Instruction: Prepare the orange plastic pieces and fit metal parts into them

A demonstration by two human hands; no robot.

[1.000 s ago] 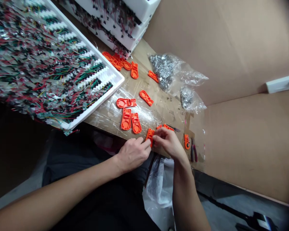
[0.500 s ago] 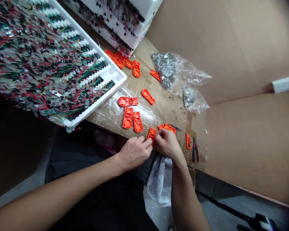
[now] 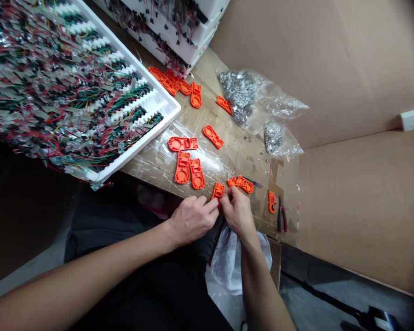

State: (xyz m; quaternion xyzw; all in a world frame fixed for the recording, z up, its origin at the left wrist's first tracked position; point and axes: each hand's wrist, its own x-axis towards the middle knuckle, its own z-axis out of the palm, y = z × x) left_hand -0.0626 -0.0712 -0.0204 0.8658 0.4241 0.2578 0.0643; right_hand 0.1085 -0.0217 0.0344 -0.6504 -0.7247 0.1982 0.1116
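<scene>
At the table's front edge, my left hand [image 3: 196, 218] is closed with its fingertips on an orange plastic housing piece [image 3: 218, 190]. My right hand [image 3: 239, 211] is pinched at the right side of that same piece; whatever its fingertips hold is hidden. Just beyond the right hand lie two more orange pieces [image 3: 244, 184], beside a thin dark tool [image 3: 253, 182]. Left of the hands, several orange housings rest on the table, among them one lying sideways [image 3: 182, 144] and a pair side by side [image 3: 182, 168].
A white foam tray [image 3: 174, 108] full of wired parts stands at left, with stacked foam trays [image 3: 202, 50] behind. Clear bags of small metal parts [image 3: 239, 94] lie at the back. Pliers [image 3: 282, 217] and an orange piece with a black part [image 3: 272, 202] are at right.
My right hand has drawn slightly back and turned more upright, uncovering more of the orange pieces behind it. My left hand stays on the housing. The view has shifted a little.
</scene>
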